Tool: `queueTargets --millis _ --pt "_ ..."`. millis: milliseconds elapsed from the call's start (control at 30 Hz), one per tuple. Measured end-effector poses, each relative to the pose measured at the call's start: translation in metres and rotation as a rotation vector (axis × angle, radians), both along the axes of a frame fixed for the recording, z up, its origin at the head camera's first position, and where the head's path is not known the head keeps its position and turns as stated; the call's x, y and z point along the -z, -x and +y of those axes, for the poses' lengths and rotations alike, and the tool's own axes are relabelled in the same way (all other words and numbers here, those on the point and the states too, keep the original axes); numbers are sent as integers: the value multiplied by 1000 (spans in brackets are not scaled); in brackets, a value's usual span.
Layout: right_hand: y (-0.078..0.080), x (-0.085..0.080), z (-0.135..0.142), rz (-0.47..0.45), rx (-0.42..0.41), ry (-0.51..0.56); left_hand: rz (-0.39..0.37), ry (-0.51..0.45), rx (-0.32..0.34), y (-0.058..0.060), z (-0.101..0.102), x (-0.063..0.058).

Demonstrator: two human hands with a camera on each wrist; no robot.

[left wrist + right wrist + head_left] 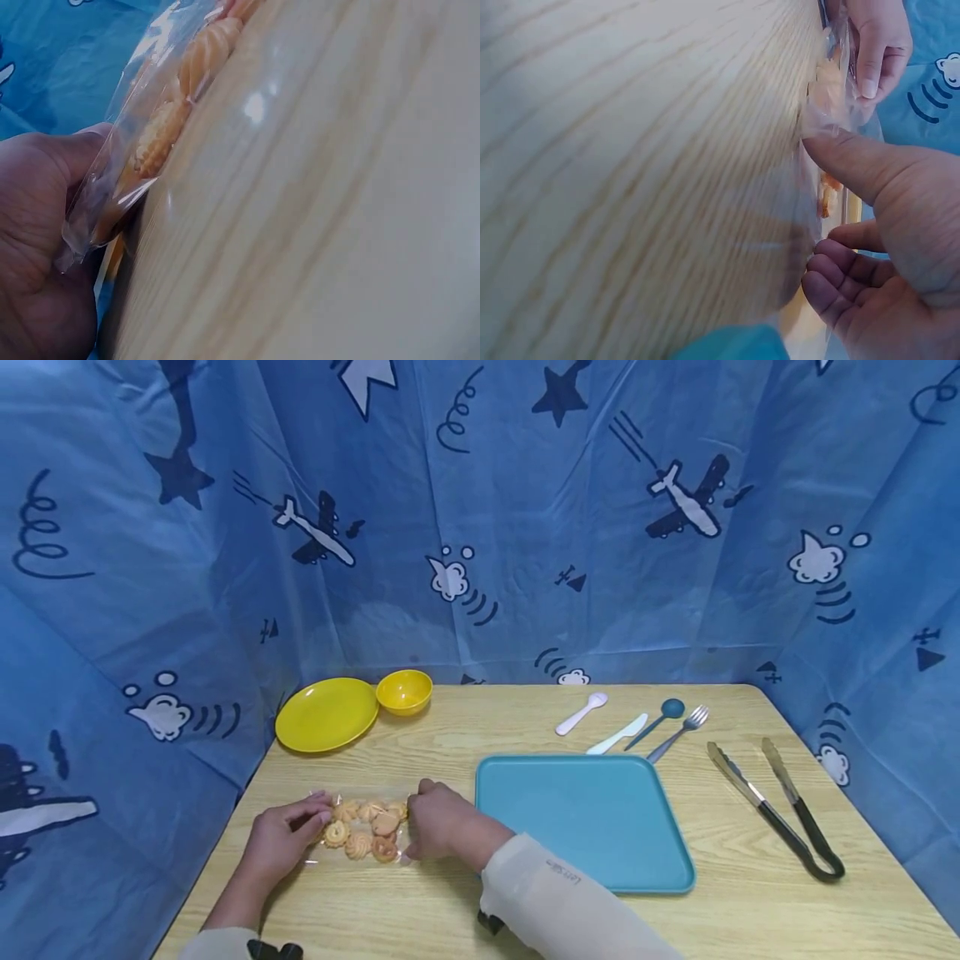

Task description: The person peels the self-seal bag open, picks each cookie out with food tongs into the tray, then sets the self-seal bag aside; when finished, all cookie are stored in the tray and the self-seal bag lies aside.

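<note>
A clear plastic bag of cookies point(360, 843) lies on the table, left of the tray. Several round and swirled cookies show through its film. At its left end my left hand point(272, 847) holds the bag, fingers and thumb bent about the edge. The left wrist view shows the clear film point(112, 180) against that hand's palm side. My right hand point(442, 820) grips the bag's right end from above. Seen from the right wrist, its thumb point(855, 157) lies on the film while the other fingers curl along the far side. The head view hides part of the bag's right end.
A blue tray point(577, 818) stands right of the bag. Behind it lie a pale spoon point(579, 716), a knife point(618, 735), a dark spoon point(658, 720) and a fork point(681, 732). Tongs point(787, 814) rest far right. A yellow plate point(327, 716) and bowl point(405, 693) stand back left.
</note>
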State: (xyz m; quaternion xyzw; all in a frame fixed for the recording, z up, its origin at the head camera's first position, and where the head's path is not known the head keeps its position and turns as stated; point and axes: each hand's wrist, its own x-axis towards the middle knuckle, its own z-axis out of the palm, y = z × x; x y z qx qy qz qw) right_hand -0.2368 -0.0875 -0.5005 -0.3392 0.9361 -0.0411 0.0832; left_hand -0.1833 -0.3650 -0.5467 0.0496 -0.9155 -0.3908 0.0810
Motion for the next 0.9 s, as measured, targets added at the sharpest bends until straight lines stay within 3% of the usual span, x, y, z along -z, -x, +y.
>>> queueTargets --millis 367,633,900 --pt "1 -1 5 -45 0 90 -15 -114 -31 -1 4 3" --pt "2 -10 18 -46 -12 150 27 -173 -38 -1 3 4" --pt "7 -23 57 -61 -21 217 28 -219 -40 -2 4 7"
